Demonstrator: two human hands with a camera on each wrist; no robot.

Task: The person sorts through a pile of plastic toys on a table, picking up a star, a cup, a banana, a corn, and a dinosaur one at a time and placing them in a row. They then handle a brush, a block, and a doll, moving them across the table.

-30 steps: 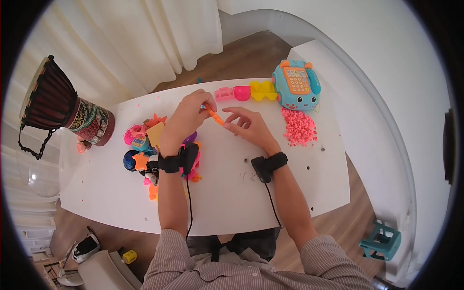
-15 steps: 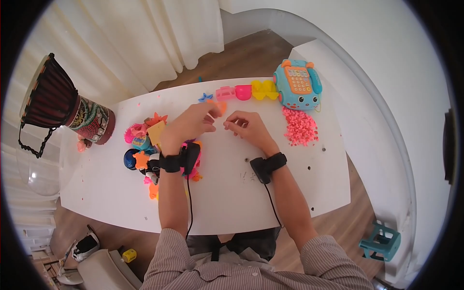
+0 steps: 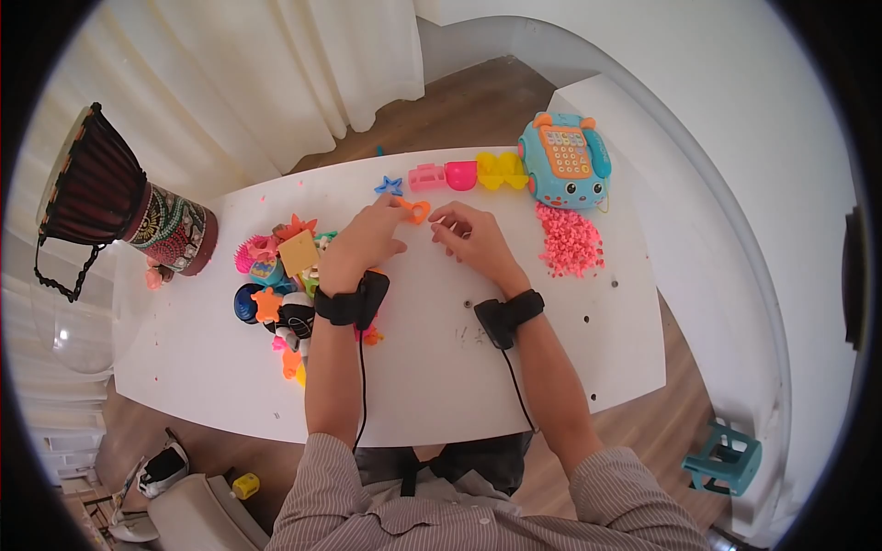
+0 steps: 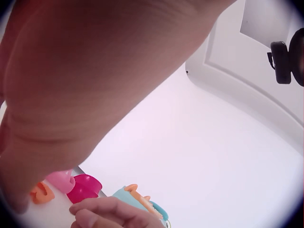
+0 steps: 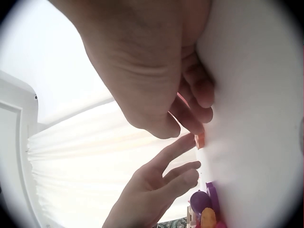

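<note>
An orange ring-shaped piece (image 3: pixel 419 212) lies on the white table (image 3: pixel 432 367), with the index fingertip of my left hand (image 3: pixel 366 241) at its left side. The thumb of that hand stands apart. In the right wrist view the same finger reaches the orange piece (image 5: pixel 200 140). Just beyond is a blue star-shaped piece (image 3: pixel 390 185), flat on the table. My right hand (image 3: pixel 476 245) hovers to the right of the orange piece, fingers loosely bent and nothing visible in them. The left wrist view shows the orange piece (image 4: pixel 42 194) beside the left fingers.
Along the far edge stand a pink piece (image 3: pixel 426 177), a magenta piece (image 3: pixel 461 175), a yellow piece (image 3: pixel 502 172) and a toy telephone (image 3: pixel 565 165). Pink bits (image 3: pixel 570 241) lie below the telephone. Mixed toys, including an orange turtle (image 3: pixel 267 305), and a drum (image 3: pixel 170 225) are at left.
The orange piece, earlier between both hands, now lies on the table; my right hand has let go of it. The blue star has left my left hand, which has drawn slightly back.
</note>
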